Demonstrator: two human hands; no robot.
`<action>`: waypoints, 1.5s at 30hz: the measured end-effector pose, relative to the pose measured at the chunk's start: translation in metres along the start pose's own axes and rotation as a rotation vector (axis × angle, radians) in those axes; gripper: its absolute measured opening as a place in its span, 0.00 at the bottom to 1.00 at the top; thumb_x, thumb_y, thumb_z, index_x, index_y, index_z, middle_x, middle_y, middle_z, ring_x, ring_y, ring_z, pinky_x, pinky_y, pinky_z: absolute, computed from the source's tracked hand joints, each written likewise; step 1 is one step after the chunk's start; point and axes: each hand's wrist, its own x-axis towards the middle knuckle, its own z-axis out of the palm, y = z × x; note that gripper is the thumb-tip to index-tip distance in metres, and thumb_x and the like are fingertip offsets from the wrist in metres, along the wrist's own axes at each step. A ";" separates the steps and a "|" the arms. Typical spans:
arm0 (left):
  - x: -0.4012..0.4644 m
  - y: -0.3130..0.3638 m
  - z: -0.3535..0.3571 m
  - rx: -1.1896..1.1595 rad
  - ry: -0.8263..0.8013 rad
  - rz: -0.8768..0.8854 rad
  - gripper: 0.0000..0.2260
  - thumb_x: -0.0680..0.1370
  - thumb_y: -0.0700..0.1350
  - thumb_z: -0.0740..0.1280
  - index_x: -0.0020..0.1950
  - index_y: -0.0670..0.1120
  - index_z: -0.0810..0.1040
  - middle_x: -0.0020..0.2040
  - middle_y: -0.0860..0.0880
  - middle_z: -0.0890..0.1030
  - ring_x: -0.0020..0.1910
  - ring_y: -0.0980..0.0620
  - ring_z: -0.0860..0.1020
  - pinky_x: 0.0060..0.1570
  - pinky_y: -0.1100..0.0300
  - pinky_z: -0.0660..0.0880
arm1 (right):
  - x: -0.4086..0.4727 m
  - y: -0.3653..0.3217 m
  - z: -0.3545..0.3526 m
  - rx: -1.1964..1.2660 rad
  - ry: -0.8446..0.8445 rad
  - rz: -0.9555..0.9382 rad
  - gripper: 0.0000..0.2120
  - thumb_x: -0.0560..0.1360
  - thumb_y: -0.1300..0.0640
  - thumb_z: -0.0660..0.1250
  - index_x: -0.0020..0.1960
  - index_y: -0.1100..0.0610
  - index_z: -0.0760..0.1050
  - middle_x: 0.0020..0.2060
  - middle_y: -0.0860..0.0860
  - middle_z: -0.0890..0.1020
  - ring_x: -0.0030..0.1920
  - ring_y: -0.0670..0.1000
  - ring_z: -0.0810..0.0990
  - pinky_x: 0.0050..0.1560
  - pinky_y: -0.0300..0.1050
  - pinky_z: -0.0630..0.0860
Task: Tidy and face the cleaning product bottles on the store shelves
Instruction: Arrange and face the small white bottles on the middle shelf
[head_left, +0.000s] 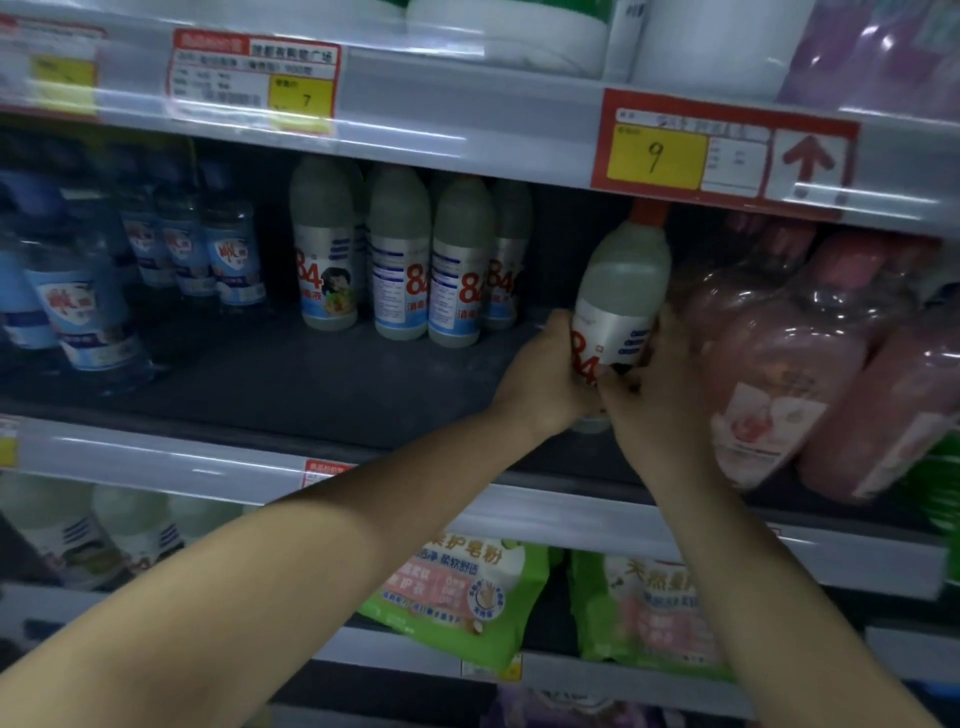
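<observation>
A white "84" disinfectant bottle with an orange cap stands tilted on the dark middle shelf. My left hand grips its lower part from the left, and my right hand grips it from the right. The bottle's base is hidden behind my hands. Several matching "84" bottles stand in a group further left and deeper on the same shelf, their labels turned different ways.
Blue-labelled clear bottles fill the shelf's left end. Pink wrapped bottles crowd the right, close to my right hand. Price tags hang on the shelf edge above. Green detergent bags lie on the shelf below.
</observation>
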 end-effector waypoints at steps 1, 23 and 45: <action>0.003 -0.002 -0.002 0.008 0.043 -0.015 0.25 0.70 0.45 0.72 0.62 0.45 0.65 0.56 0.48 0.78 0.53 0.54 0.76 0.50 0.60 0.74 | 0.005 -0.002 0.004 0.017 -0.043 0.015 0.31 0.73 0.64 0.65 0.73 0.54 0.58 0.60 0.53 0.76 0.57 0.52 0.78 0.56 0.46 0.75; 0.055 -0.028 -0.048 0.424 0.122 -0.165 0.07 0.77 0.40 0.63 0.53 0.38 0.73 0.51 0.40 0.79 0.49 0.46 0.78 0.46 0.58 0.74 | 0.078 0.006 0.090 0.051 -0.195 0.181 0.21 0.75 0.56 0.66 0.64 0.62 0.68 0.58 0.59 0.78 0.57 0.57 0.78 0.48 0.42 0.71; 0.072 -0.080 -0.152 0.591 0.355 -0.307 0.27 0.72 0.58 0.67 0.66 0.44 0.70 0.64 0.44 0.76 0.61 0.45 0.74 0.53 0.59 0.72 | 0.077 0.000 0.107 0.004 -0.202 0.254 0.21 0.76 0.58 0.66 0.65 0.63 0.65 0.62 0.60 0.75 0.62 0.58 0.75 0.55 0.48 0.73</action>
